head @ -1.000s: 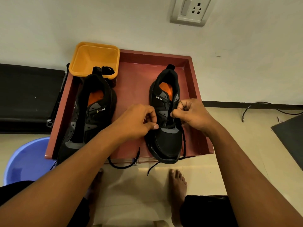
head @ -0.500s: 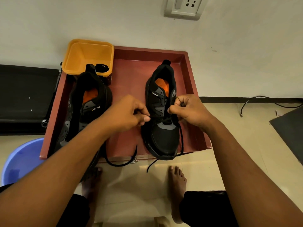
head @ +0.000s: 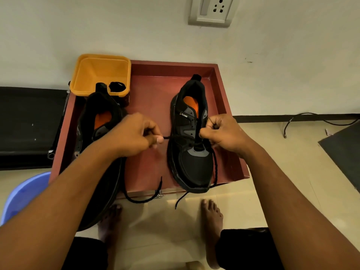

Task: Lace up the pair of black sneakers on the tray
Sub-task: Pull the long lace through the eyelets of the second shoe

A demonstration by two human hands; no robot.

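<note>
Far left on the floor, a blue basin (head: 23,193) is cut by the frame edge, and a black flat panel (head: 29,125) is laid behind it along the wall. An orange tub (head: 101,75) is set on the far left corner of the red tray (head: 152,88); a bundled dark lace (head: 116,87) is seen at its near rim. The left-side sneaker (head: 99,103) is laid on the tray heel away, orange insole showing, and is largely covered by the left forearm.

The left hand (head: 134,133) is held over the gap between the two shoes, thumb and forefinger pinched on a black lace (head: 168,137), which is drawn taut rightward into the right-side sneaker (head: 192,162). A loose lace loop (head: 144,199) is hung over the tray's front edge, beside a metal latch (head: 159,192).

The right-side sneaker is stood on the tray, toe toward the person and slightly past the front edge. "CLYMB" is read in white on its side panel. The right hand (head: 224,133) is held against the shoe's right eyelet row, fingers curled tight round the lace there. Below it a lace strand (head: 214,164) is trailed down the shoe's side and off the tray.

Bare feet (head: 211,217) are planted on the tiled floor below the tray. A white socket plate (head: 211,11) is mounted on the wall above. Far right, a black cable (head: 311,116) and a dark mat (head: 342,151) are seen on the floor.
</note>
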